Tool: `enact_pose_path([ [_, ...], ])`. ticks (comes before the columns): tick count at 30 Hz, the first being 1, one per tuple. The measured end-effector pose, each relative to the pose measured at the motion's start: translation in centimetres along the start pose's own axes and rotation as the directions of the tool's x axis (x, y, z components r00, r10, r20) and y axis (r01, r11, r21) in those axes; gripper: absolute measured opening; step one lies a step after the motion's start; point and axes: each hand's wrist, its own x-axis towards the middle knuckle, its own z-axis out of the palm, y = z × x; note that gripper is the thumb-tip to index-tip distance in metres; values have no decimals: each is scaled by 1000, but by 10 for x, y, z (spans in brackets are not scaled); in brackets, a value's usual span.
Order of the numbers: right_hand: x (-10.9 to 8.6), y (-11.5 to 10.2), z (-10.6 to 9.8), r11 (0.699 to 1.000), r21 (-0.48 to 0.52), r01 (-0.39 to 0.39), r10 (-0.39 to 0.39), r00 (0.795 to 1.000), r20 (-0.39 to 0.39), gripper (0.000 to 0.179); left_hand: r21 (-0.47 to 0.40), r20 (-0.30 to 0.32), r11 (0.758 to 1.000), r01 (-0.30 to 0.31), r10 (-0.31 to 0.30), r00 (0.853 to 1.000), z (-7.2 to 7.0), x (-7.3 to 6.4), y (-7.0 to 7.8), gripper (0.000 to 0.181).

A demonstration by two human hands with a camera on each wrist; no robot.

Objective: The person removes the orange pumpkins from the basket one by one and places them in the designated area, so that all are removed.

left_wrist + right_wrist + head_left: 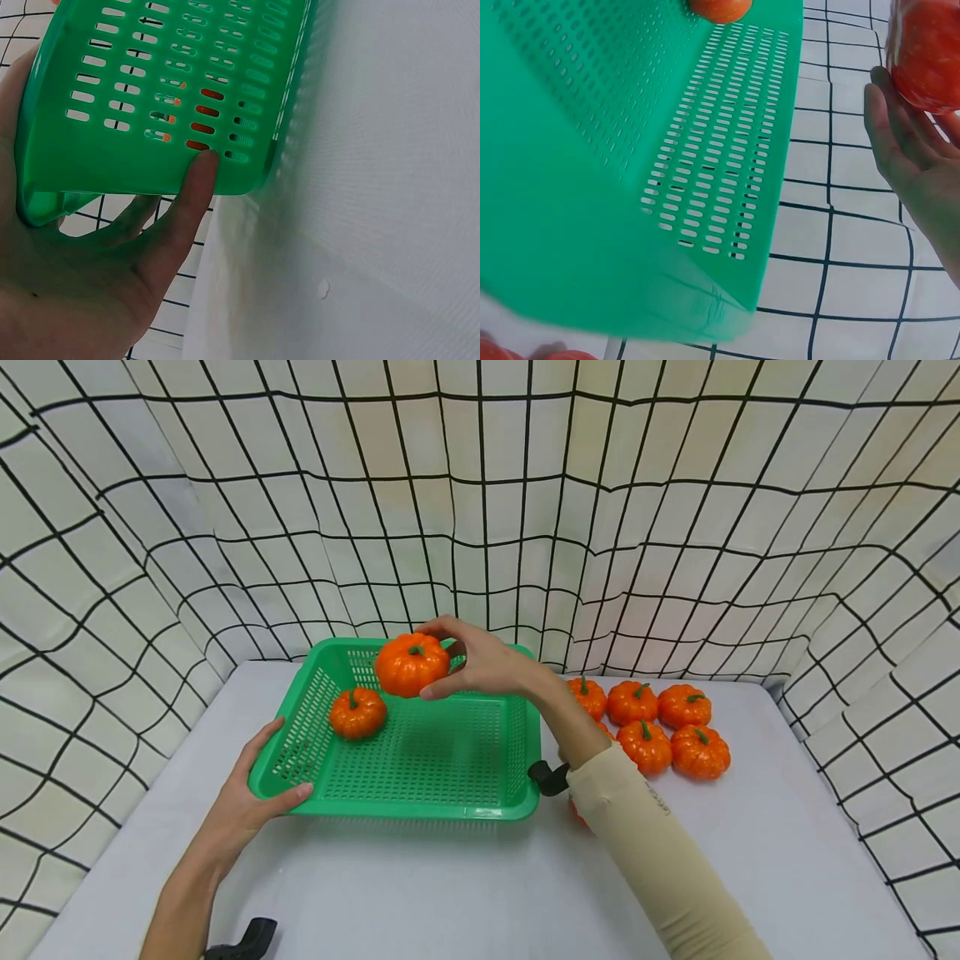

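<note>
A small orange pumpkin (412,665) with a green stem is held by my right hand (480,660) above the green plastic basket (450,810), pinched between thumb and fingers. In the right wrist view that pumpkin (928,56) shows only in part at the upper right edge. Another pumpkin (358,712) lies inside the basket at its left end. My left hand (243,793) grips the basket's near left corner, the thumb over the near rim and the fingers along the left side. In the left wrist view one fingertip (206,161) touches the slotted wall.
Several pumpkins (701,752) stand grouped on the white table (787,860) to the right of the basket, some partly hidden behind my right forearm. A white wall with black netting (525,510) rises behind the table and along both sides.
</note>
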Motion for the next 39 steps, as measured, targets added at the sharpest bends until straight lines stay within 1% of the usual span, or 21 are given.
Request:
enact_pose_path([
  [3, -4, 0, -3, 1000, -7, 22, -22, 1000, -20, 78, 0, -1, 1000, 2, -2, 1000, 0, 0, 0, 99],
  [7, -10, 2, -7, 999, -23, 25, -26, 999, -43, 77, -2, 6, 1000, 3, -3, 1000, -1, 1, 0, 99],
  [11, -17, 4, -11, 1000, -21, 9, -11, 998, -65, 77, -7, 11, 1000, 0, 0, 1000, -1, 2, 0, 99],
  [18, -31, 9, -19, 999, -10, -46, 45, 993, -106, 77, 2, 12, 1000, -2, 1, 1000, -1, 3, 0, 99],
  [21, -37, 10, -24, 999, -14, -52, 50, 991, -122, 77, -1, 16, 1000, -2, 2, 1000, -2, 4, 1, 99],
  [28, -53, 14, -32, 998, 3, -63, 63, 981, -186, 83, 11, 22, 1000, -12, 11, 1000, -2, 4, 3, 98],
  [34, -67, 21, -34, 998, -5, -67, 64, 968, -241, 83, 2, 22, 1000, -17, 17, 1000, -2, 5, 3, 97],
  [39, -79, 22, -36, 997, 7, -71, 71, 960, -272, 83, 11, 20, 1000, -17, 17, 1000, -2, 5, 4, 98],
])
